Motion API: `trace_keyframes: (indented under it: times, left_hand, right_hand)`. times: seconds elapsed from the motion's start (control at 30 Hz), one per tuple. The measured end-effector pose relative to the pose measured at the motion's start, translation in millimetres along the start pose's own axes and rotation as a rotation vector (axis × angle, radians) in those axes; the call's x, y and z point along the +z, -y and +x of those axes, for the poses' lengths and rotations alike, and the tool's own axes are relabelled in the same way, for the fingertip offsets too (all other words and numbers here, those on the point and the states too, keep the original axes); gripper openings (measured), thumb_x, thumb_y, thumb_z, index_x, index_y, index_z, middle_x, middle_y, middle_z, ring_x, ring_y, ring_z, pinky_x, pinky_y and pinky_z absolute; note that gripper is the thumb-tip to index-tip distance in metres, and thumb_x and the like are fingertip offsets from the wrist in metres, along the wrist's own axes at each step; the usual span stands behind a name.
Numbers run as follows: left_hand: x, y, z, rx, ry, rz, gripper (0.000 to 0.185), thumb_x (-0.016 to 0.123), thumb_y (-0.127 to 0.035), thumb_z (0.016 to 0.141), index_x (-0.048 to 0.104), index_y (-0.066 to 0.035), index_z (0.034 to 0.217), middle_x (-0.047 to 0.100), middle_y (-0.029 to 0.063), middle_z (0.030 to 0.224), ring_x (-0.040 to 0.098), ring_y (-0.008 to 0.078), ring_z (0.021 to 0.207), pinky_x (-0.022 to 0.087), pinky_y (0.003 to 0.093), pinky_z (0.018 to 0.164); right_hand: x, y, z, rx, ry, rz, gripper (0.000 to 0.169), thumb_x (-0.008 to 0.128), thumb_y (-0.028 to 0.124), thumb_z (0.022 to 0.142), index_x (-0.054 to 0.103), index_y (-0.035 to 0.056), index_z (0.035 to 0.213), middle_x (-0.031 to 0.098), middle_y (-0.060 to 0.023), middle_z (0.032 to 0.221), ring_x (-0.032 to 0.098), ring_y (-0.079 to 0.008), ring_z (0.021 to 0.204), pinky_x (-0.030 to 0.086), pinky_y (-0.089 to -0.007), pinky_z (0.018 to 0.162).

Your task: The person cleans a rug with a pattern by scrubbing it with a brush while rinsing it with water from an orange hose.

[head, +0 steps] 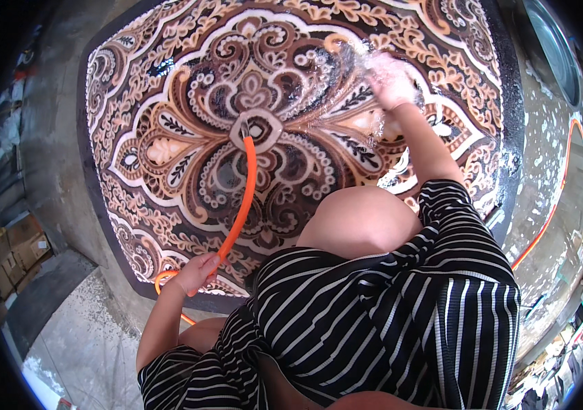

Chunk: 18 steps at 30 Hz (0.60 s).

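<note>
Before me a wet patterned rug [168, 148] in brown, black, cream and orange lies flat on the floor. My left hand [199, 274] grips an orange hose [240, 220] near the rug's near left edge. From this hand the hose curves up over the rug, its end above the central medallion. My right hand [393, 82] reaches over the upper right part of the rug, at its wet surface, with water splashing around the fingers. Glare and blur hide those fingers, so I cannot tell whether anything is under them. My bare knee [360, 220] is bent over the near side.
A large round metal basin [553, 48] stands at the upper right. An orange line [553, 210], probably more hose, runs along the wet concrete floor at right. Cardboard boxes [19, 251] are at the left. Assorted clutter [568, 353] lies at the lower right.
</note>
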<state>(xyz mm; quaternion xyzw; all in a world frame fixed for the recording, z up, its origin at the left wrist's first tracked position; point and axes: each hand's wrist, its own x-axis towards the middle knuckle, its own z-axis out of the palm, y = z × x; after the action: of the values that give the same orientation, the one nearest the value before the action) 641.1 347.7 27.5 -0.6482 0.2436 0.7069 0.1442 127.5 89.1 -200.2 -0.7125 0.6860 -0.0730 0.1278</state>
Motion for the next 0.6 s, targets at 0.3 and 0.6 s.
trace_keyframes:
  times: [0.3, 0.6]
  left_hand:
    - [-12.9, 16.7, 14.8, 0.036, 0.018, 0.003, 0.039, 0.039, -0.042, 0.102, 0.06, -0.01, 0.113, 0.041, -0.0027, 0.06, 0.039, 0.0068, 0.047, 0.034, 0.0207, 0.043]
    - [-47.6, 13.3, 18.2, 0.076, 0.015, 0.016, 0.05, 0.031, -0.049, 0.101, 0.059, -0.009, 0.106, 0.038, -0.0022, 0.054, 0.036, 0.0094, 0.042, 0.037, 0.0251, 0.045]
  right_hand:
    - [-43.1, -204.1, -182.3, 0.916, -0.345, -0.154, 0.034, 0.05, 0.025, 0.09, 0.061, 0.0046, 0.116, 0.062, -0.0141, 0.117, 0.06, -0.0314, 0.105, 0.046, -0.0425, 0.096]
    - [-0.2, -76.4, -266.0, 0.664, 0.108, 0.273, 0.036, 0.052, 0.023, 0.091, 0.056, 0.0026, 0.12, 0.061, -0.0171, 0.117, 0.06, -0.0337, 0.103, 0.047, -0.0425, 0.094]
